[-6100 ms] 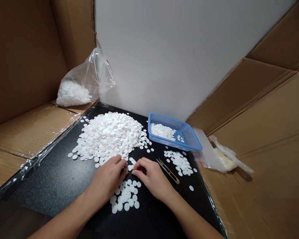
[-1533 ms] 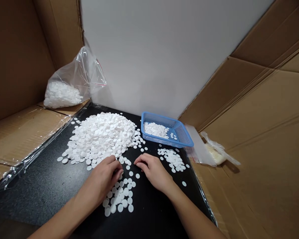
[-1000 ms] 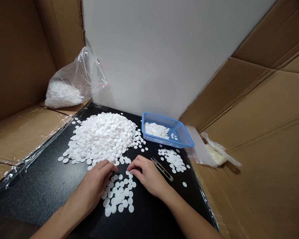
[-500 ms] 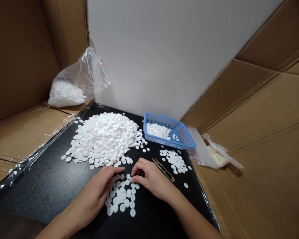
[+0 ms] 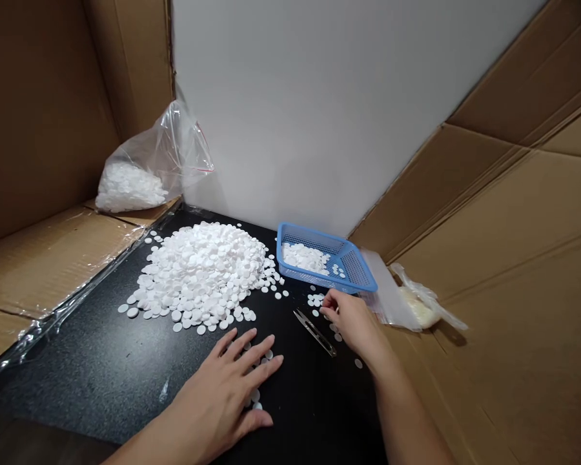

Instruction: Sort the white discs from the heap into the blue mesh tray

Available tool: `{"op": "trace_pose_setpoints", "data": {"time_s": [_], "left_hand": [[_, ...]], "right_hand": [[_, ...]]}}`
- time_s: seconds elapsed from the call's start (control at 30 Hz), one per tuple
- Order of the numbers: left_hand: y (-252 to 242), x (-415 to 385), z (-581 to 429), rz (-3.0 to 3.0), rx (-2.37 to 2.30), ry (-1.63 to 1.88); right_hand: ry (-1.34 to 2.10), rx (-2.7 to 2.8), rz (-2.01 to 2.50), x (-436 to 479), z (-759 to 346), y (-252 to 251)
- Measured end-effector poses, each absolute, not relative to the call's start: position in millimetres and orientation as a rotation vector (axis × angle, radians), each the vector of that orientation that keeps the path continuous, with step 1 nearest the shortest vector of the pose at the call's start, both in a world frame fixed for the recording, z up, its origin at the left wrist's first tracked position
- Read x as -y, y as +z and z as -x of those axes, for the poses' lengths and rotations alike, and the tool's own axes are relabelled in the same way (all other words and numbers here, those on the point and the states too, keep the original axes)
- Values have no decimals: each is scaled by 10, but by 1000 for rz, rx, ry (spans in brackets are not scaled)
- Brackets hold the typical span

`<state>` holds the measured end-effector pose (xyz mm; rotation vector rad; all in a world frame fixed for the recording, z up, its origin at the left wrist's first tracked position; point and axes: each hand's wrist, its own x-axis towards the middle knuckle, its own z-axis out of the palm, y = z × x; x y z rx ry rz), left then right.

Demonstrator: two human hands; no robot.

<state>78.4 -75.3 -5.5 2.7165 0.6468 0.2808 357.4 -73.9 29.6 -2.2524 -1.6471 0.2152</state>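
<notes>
My left hand (image 5: 232, 381) lies flat with fingers spread over a small group of white discs (image 5: 256, 394) on the black table (image 5: 91, 368), hiding most of them. My right hand (image 5: 351, 320) has reached to the small pile of discs (image 5: 314, 300) in front of the blue basket (image 5: 363, 271); its fingers are bent together over the pile, and what they pinch is hidden. A large heap of white discs (image 5: 203, 274) sits beyond my left hand. Small metal snips (image 5: 314, 332) lie between my hands.
A clear plastic bag of discs (image 5: 133, 187) rests on cardboard at the back left. Another small bag (image 5: 416, 307) lies right of the basket. Cardboard sheets (image 5: 513, 258) flank the table on both sides, and a white wall stands behind.
My right hand left the small group of discs and moved right to the pile by the basket. My left hand flattened and spread over the group near me.
</notes>
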Motion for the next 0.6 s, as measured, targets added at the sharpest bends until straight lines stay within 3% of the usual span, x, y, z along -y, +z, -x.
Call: {"op": "trace_pose_setpoints", "data": {"time_s": [0.13,0.33,0.6], "left_hand": [[-126,727,-844,-2787,-622,334],[-39,710,-648,-2614,-491,437],[162,669,-525,-2495,-666,366]], "right_hand": [[126,1642,2280,715,-3586,253],[358,1849,1556,679,-2962,119],[404,1927,1575,645,-2580,-86]]}}
